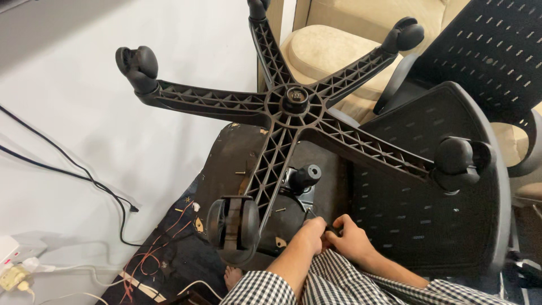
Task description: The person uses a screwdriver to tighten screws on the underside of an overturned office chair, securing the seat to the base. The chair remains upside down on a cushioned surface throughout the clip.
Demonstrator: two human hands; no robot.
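I see both hands pinched together: left hand (311, 232) and right hand (349, 238) closed on a small dark tool (333, 230), working under the upturned black five-star plastic chair base (293, 104) just above.

Pale grey floor (84, 141), smooth and bare across the left half of the view. Two thin black cables (68, 169) run over it from the left edge toward the middle, one ending in a small plug near the chair. White power strip (17, 248) sits at the lower left corner, with a yellowish plug (12, 278) and a white cord (73, 277) trailing right from it. Upturned office chair, black underside of its seat (226, 164) facing up, rests on the floor at centre. Dark patterned rug (169, 254) with red and yellow threads lies by the chair's lower edge. A bare foot (232, 277) rests on the rug.
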